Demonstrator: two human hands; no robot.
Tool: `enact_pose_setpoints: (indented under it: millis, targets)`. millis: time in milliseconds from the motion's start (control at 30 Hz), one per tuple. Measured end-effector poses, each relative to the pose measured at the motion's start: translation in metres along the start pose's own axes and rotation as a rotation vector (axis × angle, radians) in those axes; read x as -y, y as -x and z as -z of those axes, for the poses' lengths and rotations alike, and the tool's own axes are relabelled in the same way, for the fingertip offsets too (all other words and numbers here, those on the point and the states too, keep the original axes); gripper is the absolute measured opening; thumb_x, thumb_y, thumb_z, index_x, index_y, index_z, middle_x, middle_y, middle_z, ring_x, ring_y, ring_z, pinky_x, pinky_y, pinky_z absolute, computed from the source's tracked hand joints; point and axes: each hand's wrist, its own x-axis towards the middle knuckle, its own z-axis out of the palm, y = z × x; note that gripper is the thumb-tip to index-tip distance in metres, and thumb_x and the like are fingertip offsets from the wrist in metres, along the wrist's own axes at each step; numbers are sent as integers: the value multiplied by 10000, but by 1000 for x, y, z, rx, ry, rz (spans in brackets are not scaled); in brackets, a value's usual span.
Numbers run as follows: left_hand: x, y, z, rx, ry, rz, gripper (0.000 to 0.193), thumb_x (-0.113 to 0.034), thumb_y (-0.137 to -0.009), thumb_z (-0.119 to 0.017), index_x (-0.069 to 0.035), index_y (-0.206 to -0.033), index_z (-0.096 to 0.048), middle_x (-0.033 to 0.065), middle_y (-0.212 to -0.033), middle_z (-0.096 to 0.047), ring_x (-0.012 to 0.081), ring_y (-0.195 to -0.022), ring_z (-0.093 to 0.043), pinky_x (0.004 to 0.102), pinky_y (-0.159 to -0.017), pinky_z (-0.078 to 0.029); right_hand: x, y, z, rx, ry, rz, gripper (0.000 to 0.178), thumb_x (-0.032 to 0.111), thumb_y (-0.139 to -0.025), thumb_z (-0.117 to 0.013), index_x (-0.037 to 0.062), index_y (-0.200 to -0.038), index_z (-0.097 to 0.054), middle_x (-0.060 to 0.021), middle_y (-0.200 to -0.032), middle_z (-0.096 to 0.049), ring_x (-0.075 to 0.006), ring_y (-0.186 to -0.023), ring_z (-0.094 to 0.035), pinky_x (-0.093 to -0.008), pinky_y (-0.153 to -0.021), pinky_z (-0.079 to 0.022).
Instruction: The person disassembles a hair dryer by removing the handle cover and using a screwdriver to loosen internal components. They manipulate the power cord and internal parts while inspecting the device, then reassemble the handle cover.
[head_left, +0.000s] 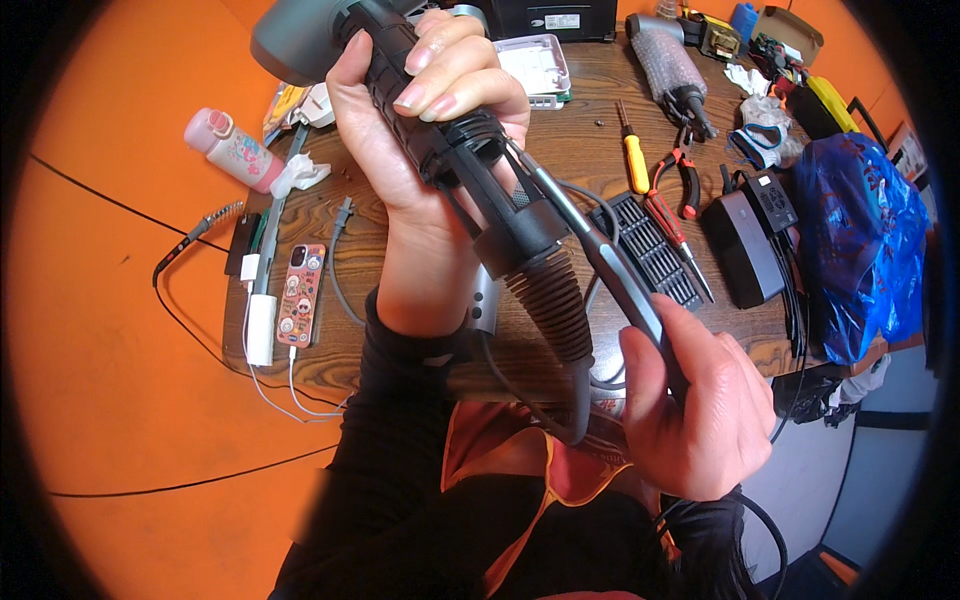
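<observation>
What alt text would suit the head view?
A left hand grips a corded dark device while the right hand holds a slim grey tool up to it, above a wooden table with pliers and a phone.

On the left of my wooden counter [570,150], I saw a pink-and-white bottle [235,150] near a crumpled white tissue [300,175], and a phone [300,296] in a decorated pink case, a white cable [292,385] in its lower end. On the right, a yellow-handled screwdriver [636,160] lay beside red-and-black pliers [690,190], below a bubble-wrapped bundle [665,65]. A blue plastic bag [865,240] bulged farther right.
</observation>
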Motion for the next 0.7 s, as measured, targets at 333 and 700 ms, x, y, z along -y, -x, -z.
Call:
enact_pose_setpoints:
  millis: [333, 700]
  targets:
    - [-3, 0, -1, 8, -87, 23, 206, -46, -708, -555, -65, -620, -369, 22, -560, -409, 102, -423, -512, 205, -422, -478, -1, 0, -4, -49, -31, -11, 313, 23, -630, -724, -15, -905, -579, -136, -636, -573, -205, -485, -552, -259, -460, -427]
    - [-4, 1, -2, 31, -113, 33, 208, -60, -712, -565, -59, -630, -374, 27, -555, -425, 102, -416, -512, 200, -409, -479, -3, 2, -6, -35, -30, 8, 323, 17, -647, -712, -9, -934, -567, -120, -650, -584, -201, -506, -568, -259, -467, -436]
